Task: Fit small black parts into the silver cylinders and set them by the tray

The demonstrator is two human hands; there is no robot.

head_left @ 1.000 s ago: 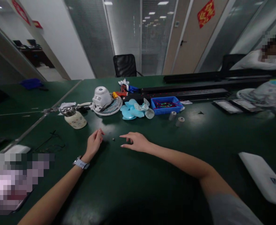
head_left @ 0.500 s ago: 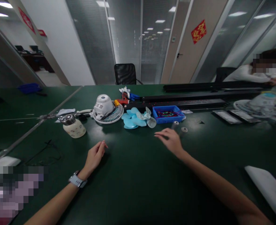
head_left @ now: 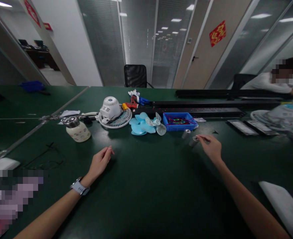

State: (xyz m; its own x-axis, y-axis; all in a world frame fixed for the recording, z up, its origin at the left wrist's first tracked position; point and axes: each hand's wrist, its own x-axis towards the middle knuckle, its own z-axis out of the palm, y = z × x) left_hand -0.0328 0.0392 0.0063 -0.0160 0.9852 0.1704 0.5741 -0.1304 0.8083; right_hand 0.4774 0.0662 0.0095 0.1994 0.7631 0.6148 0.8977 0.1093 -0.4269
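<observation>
My right hand [head_left: 211, 146] is closed in a pinch, its fingertips at the top rim of a short silver battery [head_left: 193, 142] standing on the green table. A second silver battery [head_left: 185, 134] stands just behind it, to the left. Resting on the table at centre left is my left hand [head_left: 100, 162], loosely curled with nothing visible in it; a watch [head_left: 80, 187] is on that wrist. Ahead of the hands lie light-blue fan blades [head_left: 142, 124] with a clear fan blade [head_left: 158, 124], and a blue tray [head_left: 180, 127] holding wires.
A white fan [head_left: 110, 109], a cream bottle [head_left: 77, 130] and a red power drill [head_left: 133, 101] stand at left and centre back. Long black rails [head_left: 198, 111] run along the back right. A white object [head_left: 282, 202] lies at near right. Another person sits at far right.
My right hand has moved right, from in front of the blue tray to the nearer battery. My left hand has stayed put. The view has shifted slightly.
</observation>
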